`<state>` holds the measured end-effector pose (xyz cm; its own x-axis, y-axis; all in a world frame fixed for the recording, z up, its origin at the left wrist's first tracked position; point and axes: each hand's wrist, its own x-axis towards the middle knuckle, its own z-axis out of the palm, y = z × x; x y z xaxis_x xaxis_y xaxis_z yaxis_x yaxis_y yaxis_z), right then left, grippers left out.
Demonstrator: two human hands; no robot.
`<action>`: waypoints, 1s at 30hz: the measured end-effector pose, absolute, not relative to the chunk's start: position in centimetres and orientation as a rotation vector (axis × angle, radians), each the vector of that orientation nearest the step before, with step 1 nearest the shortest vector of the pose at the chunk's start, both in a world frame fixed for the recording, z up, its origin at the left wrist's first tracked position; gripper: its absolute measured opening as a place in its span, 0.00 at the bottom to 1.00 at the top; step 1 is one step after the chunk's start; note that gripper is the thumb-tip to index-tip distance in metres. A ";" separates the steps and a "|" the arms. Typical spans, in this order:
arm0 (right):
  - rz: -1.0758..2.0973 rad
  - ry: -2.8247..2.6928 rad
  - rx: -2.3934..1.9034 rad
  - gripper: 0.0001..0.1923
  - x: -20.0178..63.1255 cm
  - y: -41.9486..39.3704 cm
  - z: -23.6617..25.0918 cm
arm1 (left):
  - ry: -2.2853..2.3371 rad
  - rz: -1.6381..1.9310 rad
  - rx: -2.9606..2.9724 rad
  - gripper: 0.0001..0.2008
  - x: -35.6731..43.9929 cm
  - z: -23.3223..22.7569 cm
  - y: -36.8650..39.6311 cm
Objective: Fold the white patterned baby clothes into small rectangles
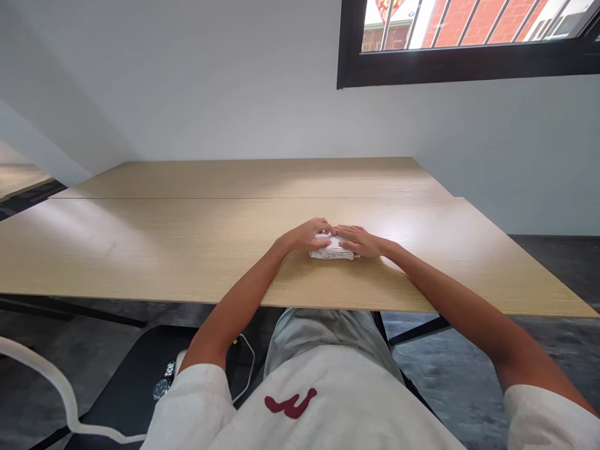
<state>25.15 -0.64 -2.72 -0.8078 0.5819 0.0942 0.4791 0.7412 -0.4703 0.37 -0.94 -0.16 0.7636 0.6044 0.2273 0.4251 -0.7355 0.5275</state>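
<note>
A small white cloth [334, 251], folded into a flat, layered bundle, lies on the wooden table in front of me. My left hand [313, 235] is curled around its left end, thumb over the top and bent fingers along the far side. From the right, my right hand [360, 241] rests on the cloth with its fingers stretched out flat and its thumb over the near part. The fingertips of both hands nearly meet above the cloth, and they hide part of its top and far edge.
The pale wooden table [187, 244] has a seam across it, with a wall [234, 81] behind. A barred window [459, 37] is at upper right. To my left are a black chair [126, 375], a wristwatch [163, 382] and a white curved tube [56, 378].
</note>
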 end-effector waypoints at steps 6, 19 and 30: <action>0.831 -2.912 -1.001 0.35 27.1 0.3 -1.6 | 0.743 0.459 2.408 0.14 -0.4 0.2 -0.3; 0.915 -2.585 -0.715 0.28 30.4 3.5 -2.1 | 0.931 0.630 2.106 0.13 -3.6 -2.4 3.0; 0.455 -2.122 -0.622 0.05 26.8 -0.9 -1.0 | 0.744 0.722 2.770 0.10 1.3 0.5 -2.6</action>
